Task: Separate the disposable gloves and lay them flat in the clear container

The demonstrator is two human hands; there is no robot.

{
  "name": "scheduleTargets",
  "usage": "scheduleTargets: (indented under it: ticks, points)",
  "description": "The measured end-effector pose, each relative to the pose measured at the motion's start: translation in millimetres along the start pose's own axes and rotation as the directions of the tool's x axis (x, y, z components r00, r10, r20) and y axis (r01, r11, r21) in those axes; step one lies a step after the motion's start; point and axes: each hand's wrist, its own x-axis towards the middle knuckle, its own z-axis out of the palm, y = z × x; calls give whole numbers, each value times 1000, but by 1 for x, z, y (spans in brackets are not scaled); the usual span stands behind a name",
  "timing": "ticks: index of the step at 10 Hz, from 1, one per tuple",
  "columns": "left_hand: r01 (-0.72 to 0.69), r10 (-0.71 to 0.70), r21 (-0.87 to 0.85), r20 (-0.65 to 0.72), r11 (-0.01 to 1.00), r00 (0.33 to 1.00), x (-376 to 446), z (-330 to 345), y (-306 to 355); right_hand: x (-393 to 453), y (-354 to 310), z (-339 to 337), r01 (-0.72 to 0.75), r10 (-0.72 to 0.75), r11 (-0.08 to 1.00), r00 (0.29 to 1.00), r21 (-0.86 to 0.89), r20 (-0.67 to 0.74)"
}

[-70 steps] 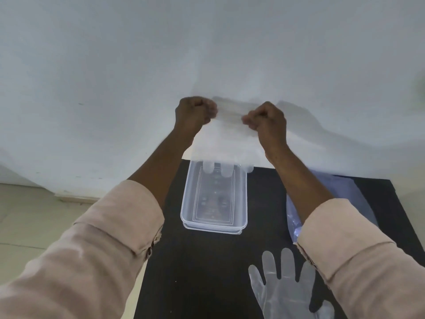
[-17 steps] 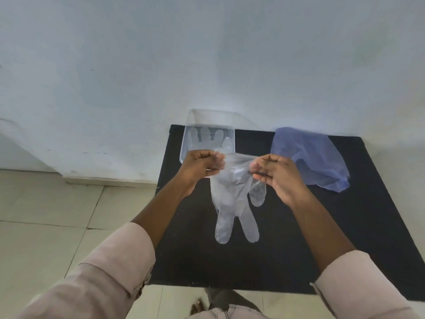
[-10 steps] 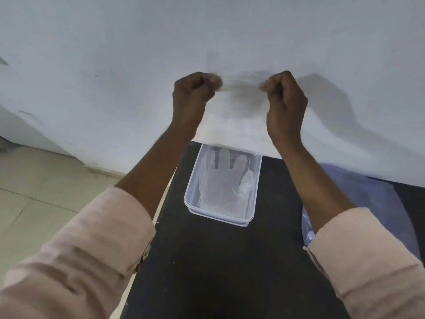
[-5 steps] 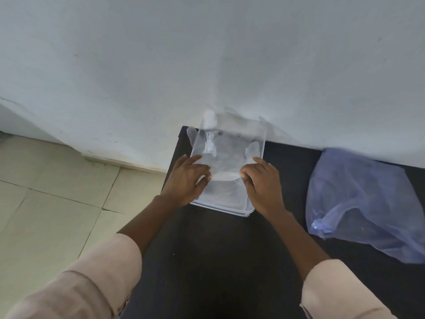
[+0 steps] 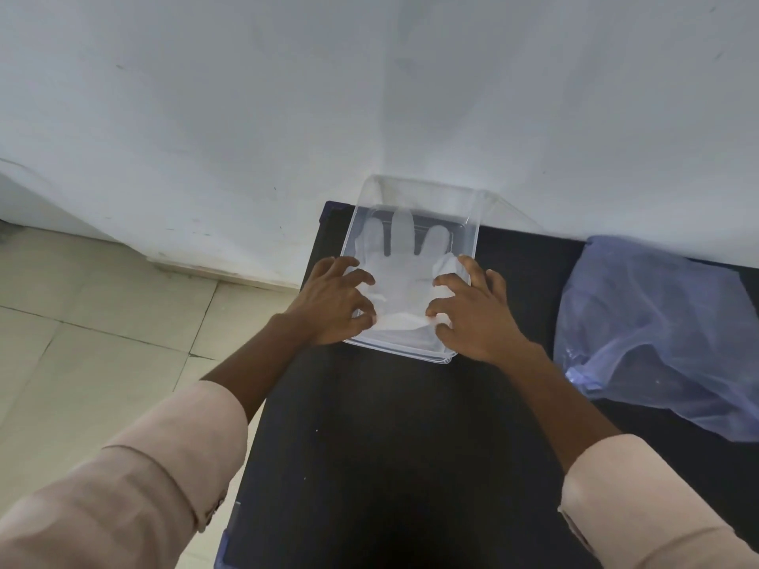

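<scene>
Two bare hands are working over a clear container [image 5: 472, 223] that is sitting at the far edge of a dark worktop [image 5: 390, 445], close against a white wall [image 5: 369, 96]. Inside the container a thin translucent disposable glove [image 5: 400, 264] is lying with its fingers pointing away towards the wall. The left hand [image 5: 328, 301] is resting at the container's left side with its grip half curled, fingertips spread and pressing on the glove's cuff end. The right hand [image 5: 476, 318] is mirroring it at the right side, fingertips pressing down and the thumb seeming to pinch the bunched cuff, though the film is too sheer to be sure. The cuff between the two hands is looking wrinkled and folded over, not yet flat. To do this step well, the hands should probably be drawing the cuff gently outward and towards the near wall of the container, smoothing with flat fingers rather than nails, since film this light is likely to cling to skin and lift when the hands leave. A crumpled bluish plastic bag [image 5: 657, 334] is lying on the worktop well to the right. Pale pink sleeves [image 5: 156, 486] are covering both forearms.
</scene>
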Motion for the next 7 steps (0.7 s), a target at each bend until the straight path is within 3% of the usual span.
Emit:
scheduleTargets:
  ticks: [2,4,5,6,7]
  points:
    - [-16,8,72,108,997,994,-1,-9,2,5,4,-16,74,-40,991,959,-111,282]
    - [37,-53,77,218,996,975,4,-22,10,10,-7,-28,49,58,963,922,-264,383]
    - [23,-33,50,206,998,978,-5,-27,13,-1,-15,-31,13,47,976,963,-218,266]
    - [76,-84,-181,-35,981,996,-19,-41,23,-21,-25,-35,-23,26,999,992,26,-123]
    - [107,-197,-499,-130,860,972,-35,-53,30,-39,-33,-44,-51,133,931,970,362,-204]
